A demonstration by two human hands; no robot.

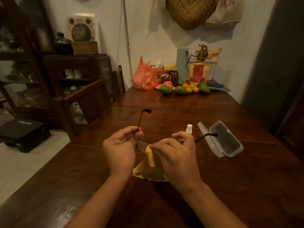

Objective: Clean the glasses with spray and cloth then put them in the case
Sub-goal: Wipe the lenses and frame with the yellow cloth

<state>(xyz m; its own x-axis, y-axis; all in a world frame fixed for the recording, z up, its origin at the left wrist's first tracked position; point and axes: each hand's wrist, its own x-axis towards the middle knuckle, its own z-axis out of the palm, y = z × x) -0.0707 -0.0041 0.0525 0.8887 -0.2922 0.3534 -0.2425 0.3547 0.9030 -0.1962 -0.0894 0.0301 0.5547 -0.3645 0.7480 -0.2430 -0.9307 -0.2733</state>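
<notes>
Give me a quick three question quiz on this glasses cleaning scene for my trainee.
1. True or false: the case is shut.
2. Which hand pinches the yellow cloth against the glasses? A) left hand B) right hand
3. Fill in: the spray bottle stands ____, not lying down.
Key: 1 false; 2 B; 3 upright.
</notes>
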